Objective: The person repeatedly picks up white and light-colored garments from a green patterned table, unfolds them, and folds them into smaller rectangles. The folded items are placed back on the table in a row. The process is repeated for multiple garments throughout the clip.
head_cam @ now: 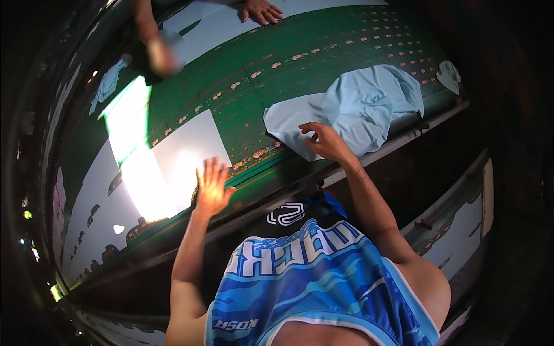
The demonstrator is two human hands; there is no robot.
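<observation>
Fingers spread, my left hand [213, 186] is over the lower right edge of a flat pale fabric piece [190, 142] on the long green table [233, 104]. Whether its palm touches the cloth cannot be told. My right hand [322, 140], fingers curled and apart, is above the left part of a light blue fabric piece [298, 112]. A crumpled light blue cloth [368, 99] lies over that piece's right side, beside my right wrist. Nothing is seen held in either hand.
Across the table a co-worker's hand [262, 12] rests on pale fabric [216, 30]; their other hand [162, 56] is blurred. Small printed marks dot the green surface. More fabric pieces [95, 186] lie to the left. A metal rail [389, 142] runs along the near edge; another table [458, 229] stands at lower right.
</observation>
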